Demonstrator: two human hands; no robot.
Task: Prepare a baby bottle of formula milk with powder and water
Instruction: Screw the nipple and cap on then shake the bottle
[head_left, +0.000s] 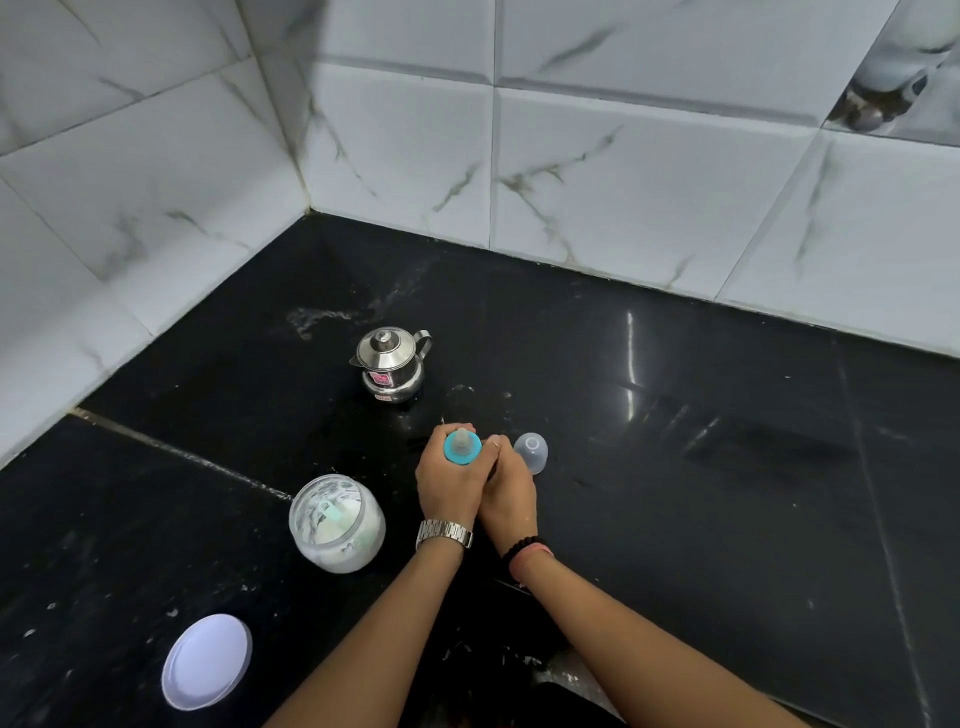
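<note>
The baby bottle (462, 446) stands upright on the black counter, its blue collar and grey teat showing on top. My left hand (449, 480), with a steel watch on the wrist, wraps around its body from the left. Pressed against the bottle's right side is my right hand (508, 491); the two hands hide the bottle's body. The clear bottle cap (532, 451) sits just right of my hands. An open glass jar of white powder (336, 525) with a pale scoop inside stands to the left. A small steel lidded pot (390, 364) is behind the bottle.
The jar's white lid (207, 661) lies at the near left on the black counter (727, 493). White marble-look tiled walls (623, 171) close the back and left, meeting in a corner. Powder specks and wet smears dot the counter around the pot and near my arms.
</note>
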